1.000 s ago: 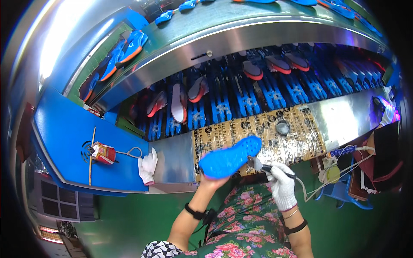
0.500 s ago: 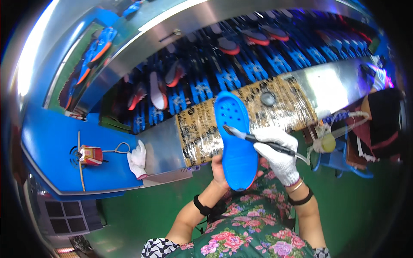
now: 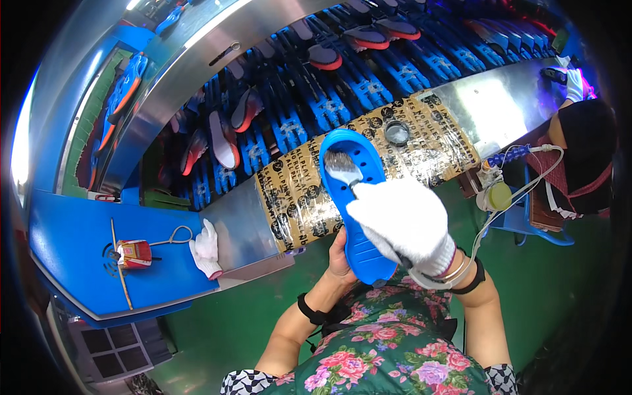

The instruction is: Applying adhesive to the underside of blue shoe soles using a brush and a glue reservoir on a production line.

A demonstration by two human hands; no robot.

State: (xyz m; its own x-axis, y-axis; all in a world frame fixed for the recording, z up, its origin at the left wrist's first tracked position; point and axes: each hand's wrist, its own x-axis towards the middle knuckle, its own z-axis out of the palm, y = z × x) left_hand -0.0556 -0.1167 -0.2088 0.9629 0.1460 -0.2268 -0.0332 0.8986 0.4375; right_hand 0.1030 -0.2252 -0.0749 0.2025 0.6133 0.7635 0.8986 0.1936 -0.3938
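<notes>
My bare left hand grips a blue shoe sole at its near end, with the fingers wrapped beneath it. The sole is tilted up over the table's front edge, and small round holes show in its far half. In my right hand, under a white knitted glove, is a brush. Its bristles lie on the upper part of the sole, over some of the holes. The glove hides most of the handle, and a pale tube runs from it toward the right.
Taped brown wrapping covers the metal ledge, with a small round dish on it. Behind runs a conveyor carrying several red-edged soles. At left lie a white glove and a red carton. Another person sits at right.
My right hand has moved up and left over the sole. The brush has turned and now presses its bristles near the sole's far end. The view has shifted slightly.
</notes>
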